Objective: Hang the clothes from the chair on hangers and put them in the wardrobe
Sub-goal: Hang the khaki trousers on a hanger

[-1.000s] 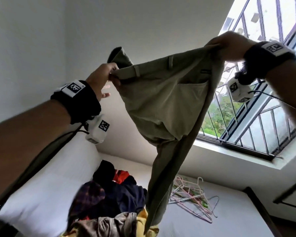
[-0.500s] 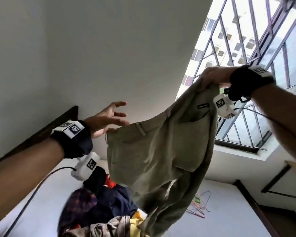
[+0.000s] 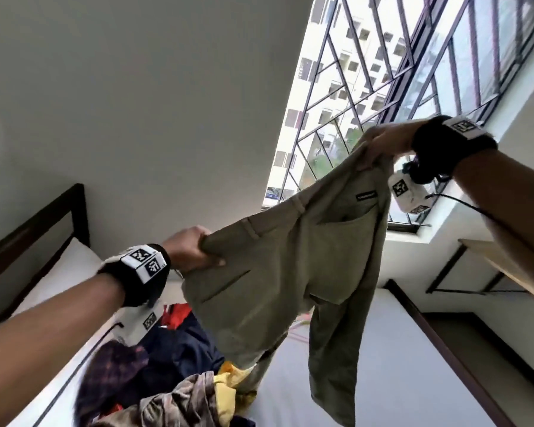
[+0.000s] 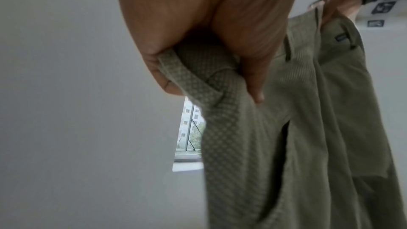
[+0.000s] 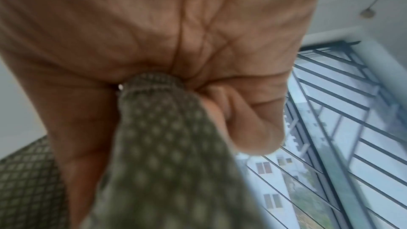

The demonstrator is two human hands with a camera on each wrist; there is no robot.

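Note:
A pair of olive-green trousers (image 3: 293, 272) hangs in the air by its waistband, legs drooping toward the bed. My left hand (image 3: 195, 251) grips the waistband's left end, the fabric (image 4: 220, 83) bunched between thumb and curled fingers. My right hand (image 3: 379, 146) holds the right end higher up, in front of the window; the cloth (image 5: 158, 119) runs out of its closed fist. A heap of other clothes (image 3: 154, 365) lies below, with dark blue, plaid, red, yellow and brown pieces.
A white bed (image 3: 398, 349) with a dark wooden frame (image 3: 43, 217) lies below. A barred window (image 3: 383, 87) fills the upper right. A wooden shelf (image 3: 500, 263) juts from the right wall. A pink hanger (image 3: 299, 331) peeks out behind the trousers.
My left hand, spread open and off the trousers half a second ago, has closed on the waistband again. The right hand and the trousers have dropped lower in view.

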